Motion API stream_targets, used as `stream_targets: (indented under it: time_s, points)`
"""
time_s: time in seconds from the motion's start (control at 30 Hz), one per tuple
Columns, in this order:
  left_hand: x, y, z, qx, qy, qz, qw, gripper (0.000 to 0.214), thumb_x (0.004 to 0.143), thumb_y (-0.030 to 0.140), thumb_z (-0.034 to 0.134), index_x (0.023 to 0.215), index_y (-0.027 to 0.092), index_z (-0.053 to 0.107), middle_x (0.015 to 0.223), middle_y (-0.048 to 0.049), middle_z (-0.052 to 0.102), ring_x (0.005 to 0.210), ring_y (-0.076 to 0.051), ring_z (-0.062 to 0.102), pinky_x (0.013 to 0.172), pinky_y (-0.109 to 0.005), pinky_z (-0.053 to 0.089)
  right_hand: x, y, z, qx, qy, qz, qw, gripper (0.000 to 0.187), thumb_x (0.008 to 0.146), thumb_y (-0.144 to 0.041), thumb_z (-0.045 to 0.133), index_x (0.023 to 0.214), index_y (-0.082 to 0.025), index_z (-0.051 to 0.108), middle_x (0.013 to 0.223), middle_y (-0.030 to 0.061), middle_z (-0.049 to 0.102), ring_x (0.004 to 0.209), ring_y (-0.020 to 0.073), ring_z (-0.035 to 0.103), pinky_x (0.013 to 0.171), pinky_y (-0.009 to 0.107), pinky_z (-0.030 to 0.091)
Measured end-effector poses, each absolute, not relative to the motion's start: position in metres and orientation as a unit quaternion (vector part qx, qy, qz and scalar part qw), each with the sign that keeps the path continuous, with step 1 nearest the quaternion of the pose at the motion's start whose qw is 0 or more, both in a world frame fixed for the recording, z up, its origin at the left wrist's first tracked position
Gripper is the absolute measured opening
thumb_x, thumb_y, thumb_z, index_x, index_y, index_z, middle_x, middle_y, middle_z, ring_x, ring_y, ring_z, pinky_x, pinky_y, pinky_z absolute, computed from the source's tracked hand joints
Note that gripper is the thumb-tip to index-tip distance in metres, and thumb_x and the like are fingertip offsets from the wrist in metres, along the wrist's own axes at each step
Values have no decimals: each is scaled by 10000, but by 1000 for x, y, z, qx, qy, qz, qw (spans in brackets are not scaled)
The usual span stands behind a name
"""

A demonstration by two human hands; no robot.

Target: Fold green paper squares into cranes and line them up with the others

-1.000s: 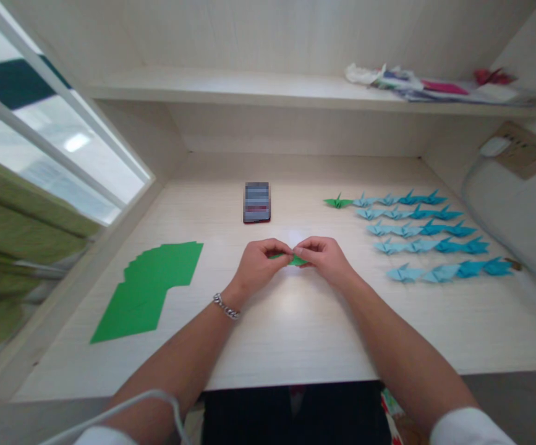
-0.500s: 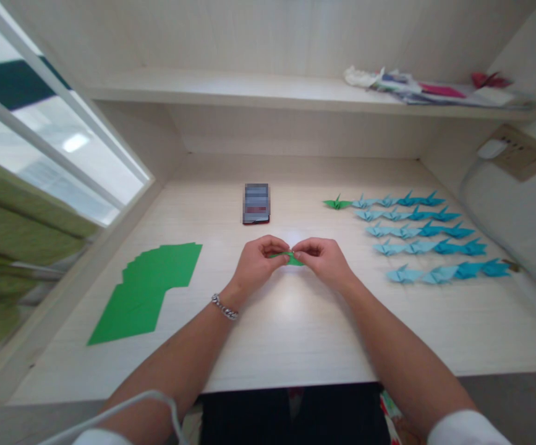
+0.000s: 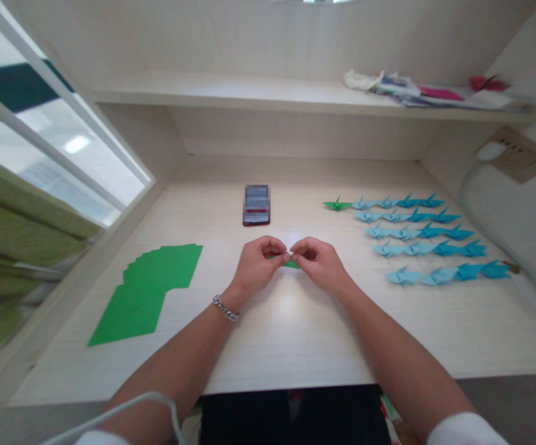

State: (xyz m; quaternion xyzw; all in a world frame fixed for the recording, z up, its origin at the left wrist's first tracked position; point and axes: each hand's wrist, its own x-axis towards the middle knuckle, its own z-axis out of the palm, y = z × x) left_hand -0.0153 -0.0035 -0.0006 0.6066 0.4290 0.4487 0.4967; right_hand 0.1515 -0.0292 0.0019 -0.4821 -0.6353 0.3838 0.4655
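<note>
A small piece of folded green paper (image 3: pixel 292 264) is pinched between my two hands, just above the desk's middle. My left hand (image 3: pixel 262 262) grips it from the left, thumb and fingertips together. From the right, my right hand (image 3: pixel 316 259) pinches it the same way, its fingertips almost meeting the left ones. Fingers cover most of the paper, so its folded shape is largely hidden. To the left lies a fanned stack of green paper sheets (image 3: pixel 144 287). A finished green paper crane (image 3: pixel 337 204) stands at the back right, at the left end of the rear row of blue cranes (image 3: pixel 416 232).
A phone (image 3: pixel 256 205) lies on the desk (image 3: pixel 290 346) beyond my hands. Above, a shelf (image 3: pixel 230 86) carries papers and crumpled wrapping (image 3: pixel 425 93). A white charger (image 3: pixel 491 150) sits in the right wall's socket, its cable hanging down. A window and green curtain (image 3: pixel 21 259) flank the left side.
My right hand has shifted slightly left, bringing its fingertips nearer the left ones. Less of the green paper shows between them. The left hand stays nearly still.
</note>
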Motion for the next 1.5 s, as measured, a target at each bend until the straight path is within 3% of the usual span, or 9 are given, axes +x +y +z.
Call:
stream_targets:
  time_s: [0.1, 0.47, 0.7, 0.87, 1.0, 1.1, 1.2, 1.5]
  points:
    - [-15, -4, -1, 599, 433, 446, 505, 172, 630, 199, 731, 752, 134, 628, 722, -36, 669, 659, -140, 632, 653, -274, 521, 151, -29, 2, -482, -631, 393, 464, 195, 734, -210, 622, 926, -185, 651, 774, 27, 672, 702, 148, 623, 661, 275, 493]
    - [-14, -1, 0, 557, 408, 430, 582, 255, 680, 181, 691, 924, 127, 641, 748, -60, 704, 672, -155, 658, 669, -296, 530, 156, -21, -4, -479, -552, 469, 496, 142, 671, -204, 666, 809, -180, 640, 694, 1, 652, 633, 137, 600, 608, 262, 478]
    - [-19, 4, -10, 620, 404, 422, 524, 275, 767, 178, 603, 1040, 146, 619, 844, -74, 712, 782, -171, 665, 755, -324, 519, 158, -19, -7, -489, -570, 457, 476, 150, 726, -208, 613, 868, -185, 654, 822, 37, 696, 749, 161, 642, 725, 305, 498]
    - [-19, 1, -7, 634, 404, 431, 499, 309, 784, 200, 602, 1090, 157, 598, 871, -73, 709, 811, -178, 666, 788, -334, 513, 155, -21, -6, -512, -598, 428, 444, 163, 705, -264, 664, 846, -183, 677, 785, 38, 699, 699, 164, 629, 683, 303, 495]
    - [-15, 1, -3, 574, 398, 494, 516, 384, 767, 288, 649, 1117, 156, 564, 884, -78, 701, 809, -186, 666, 776, -357, 531, 156, -19, -6, -519, -555, 438, 481, 206, 685, -285, 686, 863, -180, 697, 758, 40, 700, 680, 169, 626, 664, 303, 498]
    - [-14, 3, -5, 532, 420, 523, 517, 376, 717, 334, 700, 1022, 145, 588, 853, -69, 692, 764, -180, 662, 742, -354, 540, 157, -17, -5, -524, -504, 446, 522, 248, 679, -321, 692, 877, -172, 712, 795, 56, 710, 706, 183, 635, 673, 318, 514]
    - [-12, 1, -8, 563, 451, 468, 511, 298, 659, 344, 745, 842, 133, 642, 815, -74, 694, 724, -172, 650, 711, -324, 532, 157, -17, -3, -516, -454, 468, 556, 289, 663, -347, 701, 893, -172, 707, 815, 58, 712, 714, 186, 642, 646, 319, 535]
    - [-9, -5, -4, 593, 459, 445, 490, 276, 686, 365, 712, 830, 131, 688, 750, -68, 693, 664, -161, 630, 643, -290, 511, 147, -20, -5, -523, -480, 438, 551, 229, 666, -339, 692, 814, -165, 675, 758, 58, 706, 702, 192, 657, 673, 322, 531]
